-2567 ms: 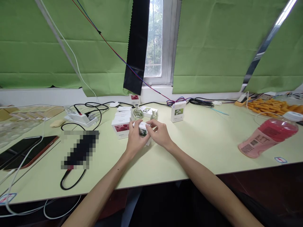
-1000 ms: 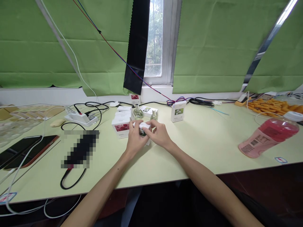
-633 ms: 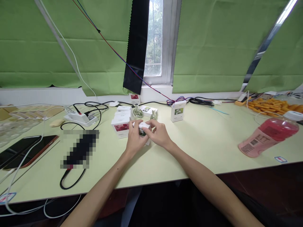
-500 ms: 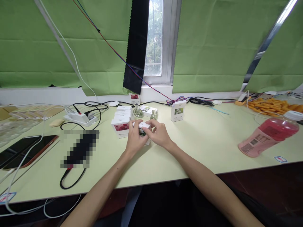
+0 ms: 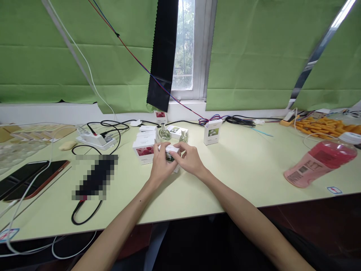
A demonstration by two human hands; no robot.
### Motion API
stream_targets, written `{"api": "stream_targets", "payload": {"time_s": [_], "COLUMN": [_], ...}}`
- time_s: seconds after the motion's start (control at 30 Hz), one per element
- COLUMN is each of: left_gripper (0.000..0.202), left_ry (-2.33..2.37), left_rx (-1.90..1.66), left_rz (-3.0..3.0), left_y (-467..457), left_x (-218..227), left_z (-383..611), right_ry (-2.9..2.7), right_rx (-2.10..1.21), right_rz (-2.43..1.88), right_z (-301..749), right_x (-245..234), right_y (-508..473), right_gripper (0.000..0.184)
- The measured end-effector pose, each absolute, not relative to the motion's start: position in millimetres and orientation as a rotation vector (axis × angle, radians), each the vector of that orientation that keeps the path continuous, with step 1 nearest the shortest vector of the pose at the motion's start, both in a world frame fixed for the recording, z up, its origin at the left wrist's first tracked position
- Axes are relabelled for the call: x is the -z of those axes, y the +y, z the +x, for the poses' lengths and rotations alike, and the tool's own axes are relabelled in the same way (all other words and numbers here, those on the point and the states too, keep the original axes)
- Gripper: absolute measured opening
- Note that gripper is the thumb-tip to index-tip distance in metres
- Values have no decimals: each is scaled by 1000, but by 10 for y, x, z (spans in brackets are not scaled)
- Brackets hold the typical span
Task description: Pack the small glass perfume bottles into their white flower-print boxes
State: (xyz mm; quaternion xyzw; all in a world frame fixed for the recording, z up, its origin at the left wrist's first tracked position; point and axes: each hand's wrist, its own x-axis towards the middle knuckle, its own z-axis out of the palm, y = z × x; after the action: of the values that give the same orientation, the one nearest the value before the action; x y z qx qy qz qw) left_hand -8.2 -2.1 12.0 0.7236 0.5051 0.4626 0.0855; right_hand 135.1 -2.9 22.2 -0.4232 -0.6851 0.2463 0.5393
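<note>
Between my two hands stands a small white box (image 5: 172, 149) with a dark green picture on its front, partly hidden by my fingers. My left hand (image 5: 163, 162) closes on its left side, and my right hand (image 5: 189, 159) grips its right side and top edge. Left of it is a row of white boxes (image 5: 144, 146), the front one with a red flower picture. Just behind my hands are two glass bottles, one rounded (image 5: 164, 133) and one nearer my right fingers (image 5: 183, 136). A white box (image 5: 175, 131) lies flat behind them.
A white box with a green picture (image 5: 213, 132) stands upright to the right. A pink drink bottle (image 5: 318, 162) leans at far right, near orange pieces (image 5: 318, 126). On the left are phones (image 5: 34, 178), a power strip (image 5: 97, 141) and a cabled dark item (image 5: 97, 177), blurred out.
Both hands stay around the small white box, with barely any finger movement. The whole view has shifted very slightly.
</note>
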Motion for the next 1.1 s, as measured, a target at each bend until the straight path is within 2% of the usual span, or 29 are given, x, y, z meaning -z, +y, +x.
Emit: {"api": "stream_targets", "payload": {"time_s": [1.1], "left_gripper": [46], "left_ry": [1517], "left_rx": [-1374], "left_rz": [2142], "left_y": [-24], "left_x": [-124], "left_z": [-64], "right_ry": [-1701], "right_rx": [-562], "right_rz": [-999], "right_z": [1351], "right_x": [-246], "right_y": [-55], "right_gripper": [21]}}
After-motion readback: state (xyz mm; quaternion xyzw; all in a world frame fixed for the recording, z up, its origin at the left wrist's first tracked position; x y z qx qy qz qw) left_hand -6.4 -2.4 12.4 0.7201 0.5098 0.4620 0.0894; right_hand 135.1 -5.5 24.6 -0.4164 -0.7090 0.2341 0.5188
